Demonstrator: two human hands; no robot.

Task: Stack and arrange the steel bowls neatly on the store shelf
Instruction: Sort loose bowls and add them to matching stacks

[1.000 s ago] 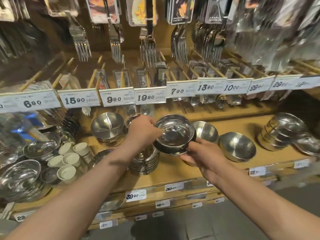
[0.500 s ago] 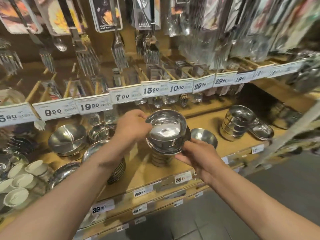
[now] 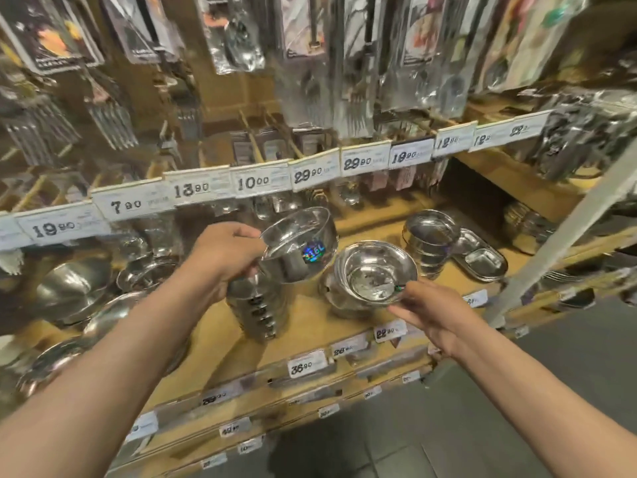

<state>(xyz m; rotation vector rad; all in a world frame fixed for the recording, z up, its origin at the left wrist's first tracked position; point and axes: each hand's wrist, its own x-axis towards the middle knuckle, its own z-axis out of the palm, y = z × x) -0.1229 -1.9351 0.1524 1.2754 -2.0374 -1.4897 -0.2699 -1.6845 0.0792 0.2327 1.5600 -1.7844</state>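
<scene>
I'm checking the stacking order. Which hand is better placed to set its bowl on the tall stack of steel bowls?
Left. The left hand grips the stickered steel bowl right above the tall stack of steel bowls; the right hand holds its shallow steel bowl off to the side.

Lighting on my feed is warm and yellowish, seems to come from overhead, pretty even across the wooden shelf [image 3: 303, 326]. Lots of motion blur: the hanging cutlery packs [image 3: 310, 63] up top are smeared, and the left side is mush. Price tags [image 3: 253, 182] mid-frame stay readable, the ones lower down and far right don't. Steel bowls [image 3: 375, 270] throw bright glare spots, and one has a rainbow sticker glint. Wide-angle lens bends the shelf edges, and my forearms look stretched at the corners. The floor is dimmer, greyish.
</scene>
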